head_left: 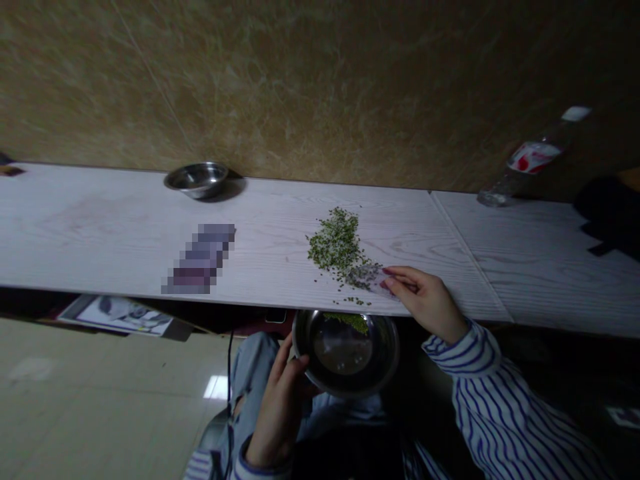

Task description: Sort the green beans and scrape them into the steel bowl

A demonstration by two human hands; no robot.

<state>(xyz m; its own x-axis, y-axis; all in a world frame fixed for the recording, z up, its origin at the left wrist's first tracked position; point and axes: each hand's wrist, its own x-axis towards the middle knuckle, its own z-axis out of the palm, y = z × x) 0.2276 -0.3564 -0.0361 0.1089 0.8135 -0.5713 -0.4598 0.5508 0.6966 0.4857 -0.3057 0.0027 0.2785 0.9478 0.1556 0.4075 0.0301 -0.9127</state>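
Note:
A steel bowl (pixel 345 390) is held just below the table's front edge, gripped at its left rim by my left hand (pixel 283 400). Some small green beans (pixel 347 322) lie inside it near the far rim. My right hand (pixel 425 297) pinches a thin, clear plastic piece (pixel 373 277) that rests low over the tabletop. Touching its left end is a loose pile of green beans mixed with white grains (pixel 336 240), which look like mung beans and rice. A few stray beans are scattered between the pile and the edge above the bowl.
A smaller steel bowl (pixel 197 180) stands by the wall at left, with a pixelated flat object (pixel 200 260) in front. Far right, a clear bottle (pixel 533 160) with a white cap stands near dark items (pixel 610 213). The pale table (pixel 270 240) has a seam right of my hand.

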